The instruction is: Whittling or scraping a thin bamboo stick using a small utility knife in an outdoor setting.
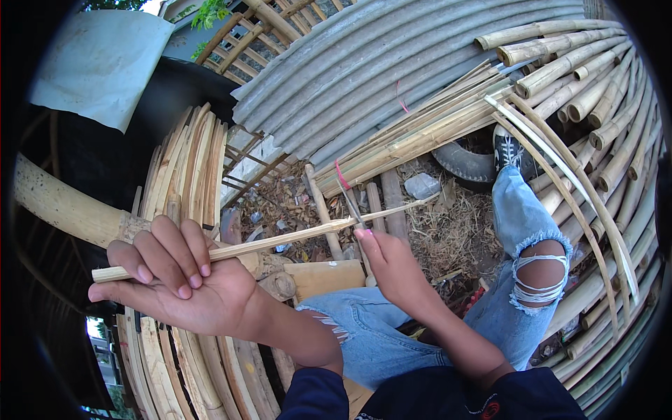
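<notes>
A long, pale bamboo strip [280, 242] slants across in front of me, its blunt end at the left and its thin, split-looking tip at the right. My left hand [189, 287] is turned palm up, with the fingers curled over the strip near the blunt end. My right hand [395, 269] is closed on the handle of a knife [354, 208], most of the handle hidden by the fingers. The narrow blade points up and away, crossing the strip and seeming to touch it toward its thin end.
Split bamboo slats [189, 164] stand at the left, with a thick bamboo pole [77, 206] beside them. A bundle of strips [420, 136] lies ahead by corrugated sheeting [364, 66]. Bamboo poles [616, 126] pile up at the right, near a tire [465, 162] and my shoe.
</notes>
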Tool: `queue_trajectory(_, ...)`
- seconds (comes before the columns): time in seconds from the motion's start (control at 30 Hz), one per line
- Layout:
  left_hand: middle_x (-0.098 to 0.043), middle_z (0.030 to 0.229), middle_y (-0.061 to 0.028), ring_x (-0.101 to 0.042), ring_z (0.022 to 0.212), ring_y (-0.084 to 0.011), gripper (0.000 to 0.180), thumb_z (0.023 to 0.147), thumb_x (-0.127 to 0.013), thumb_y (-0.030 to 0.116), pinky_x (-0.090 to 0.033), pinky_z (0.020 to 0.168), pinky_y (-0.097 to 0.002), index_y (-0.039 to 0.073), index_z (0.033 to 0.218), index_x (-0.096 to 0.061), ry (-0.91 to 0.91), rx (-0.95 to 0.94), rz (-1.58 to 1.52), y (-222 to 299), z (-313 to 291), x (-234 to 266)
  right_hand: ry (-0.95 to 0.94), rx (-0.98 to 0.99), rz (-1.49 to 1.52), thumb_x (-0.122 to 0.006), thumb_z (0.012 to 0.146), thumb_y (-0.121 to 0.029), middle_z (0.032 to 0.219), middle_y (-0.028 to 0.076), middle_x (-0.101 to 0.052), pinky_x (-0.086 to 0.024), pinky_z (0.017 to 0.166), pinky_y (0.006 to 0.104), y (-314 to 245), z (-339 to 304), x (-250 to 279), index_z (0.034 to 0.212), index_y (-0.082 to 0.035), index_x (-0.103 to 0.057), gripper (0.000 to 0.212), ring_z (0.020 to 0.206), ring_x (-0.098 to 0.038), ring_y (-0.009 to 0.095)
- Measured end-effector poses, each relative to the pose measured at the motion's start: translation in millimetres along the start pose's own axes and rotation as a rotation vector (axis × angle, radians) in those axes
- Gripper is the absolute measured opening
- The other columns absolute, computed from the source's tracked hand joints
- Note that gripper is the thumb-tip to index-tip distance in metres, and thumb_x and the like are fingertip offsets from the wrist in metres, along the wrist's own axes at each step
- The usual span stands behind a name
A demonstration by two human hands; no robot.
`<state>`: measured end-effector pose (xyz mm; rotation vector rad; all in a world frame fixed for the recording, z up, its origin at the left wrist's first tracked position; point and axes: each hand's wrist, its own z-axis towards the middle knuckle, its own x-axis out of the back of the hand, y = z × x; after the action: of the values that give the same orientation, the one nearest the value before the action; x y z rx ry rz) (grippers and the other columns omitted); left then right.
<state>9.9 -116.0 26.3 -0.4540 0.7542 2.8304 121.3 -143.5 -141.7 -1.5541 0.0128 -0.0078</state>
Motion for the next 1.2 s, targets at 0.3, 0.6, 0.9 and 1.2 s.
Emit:
queue_trajectory(0.3, -0.026, 0.044, 0.0039, -0.022, 0.040, -0.0045, 0.047, 0.095, -0.030, 0.049, -0.020, 0.034, -0.0160, 0.013, 0.067, -0.039, -0.123, 0.028, -0.043, -8, 1, 3, 0.033, 0.129, -0.015, -0.047, 0.095, -0.028, 0.064, 0.025, -0.056, -0.043, 0.054, 0.0469, 2, 1, -7, 0.079, 0.007, -0.055, 0.040, 0.062, -0.056, 0.044)
queue_trajectory(0.6, -0.026, 0.042, 0.0040, -0.019, 0.037, -0.0041, 0.048, 0.095, -0.029, 0.051, -0.016, 0.031, -0.0162, 0.014, 0.067, -0.037, -0.076, 0.015, -0.051, -8, 0, 1, 0.067, 0.084, -0.079, -0.047, 0.095, -0.028, 0.064, 0.026, -0.056, -0.043, 0.057, 0.0502, 2, 2, -9, 0.079, 0.006, -0.056, 0.039, 0.064, -0.056, 0.044)
queue_trajectory(0.9, -0.027, 0.043, 0.0047, -0.020, 0.038, -0.0037, 0.050, 0.094, -0.029, 0.052, -0.019, 0.033, -0.0151, 0.014, 0.065, -0.039, -0.092, 0.048, -0.019, -13, -2, 1, -0.038, 0.148, -0.053, -0.045, 0.095, -0.029, 0.064, 0.027, -0.056, -0.043, 0.057, 0.0498, -15, -7, -9, 0.077, 0.006, -0.055, 0.041, 0.065, -0.056, 0.045)
queue_trajectory(1.2, -0.025, 0.042, 0.0036, -0.017, 0.035, -0.0047, 0.049, 0.095, -0.029, 0.053, -0.013, 0.030, -0.0175, 0.014, 0.066, -0.036, -0.093, 0.065, -0.122, -16, -3, -3, 0.180, -0.328, -0.208, -0.037, 0.097, -0.033, 0.069, 0.032, -0.053, -0.042, 0.064, 0.0482, 109, 22, 33, 0.083, 0.011, -0.056, 0.050, 0.072, -0.053, 0.049)
